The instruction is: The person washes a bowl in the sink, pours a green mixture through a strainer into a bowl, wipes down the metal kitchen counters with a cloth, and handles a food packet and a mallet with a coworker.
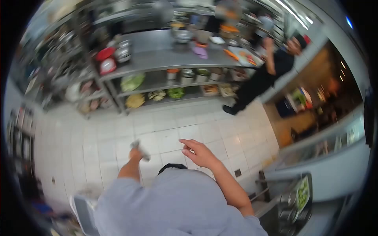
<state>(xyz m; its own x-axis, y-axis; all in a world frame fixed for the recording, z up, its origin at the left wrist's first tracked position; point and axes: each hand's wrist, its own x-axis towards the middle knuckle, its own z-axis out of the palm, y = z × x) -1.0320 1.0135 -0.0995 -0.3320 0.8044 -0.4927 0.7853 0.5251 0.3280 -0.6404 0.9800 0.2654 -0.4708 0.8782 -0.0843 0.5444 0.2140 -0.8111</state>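
My left hand hangs over the tiled floor, closed around a small grey object. Motion blur hides what kind of object it is. My right hand is in front of my body with its index finger stretched out and the thumb apart from it. Nothing shows in that hand, and it touches nothing.
Ahead stands a steel worktable with a red scale, bowls and a purple cloth. Its lower shelf holds containers and vegetables. At its right end stands a person in black. A tray of chopped greens is lower right.
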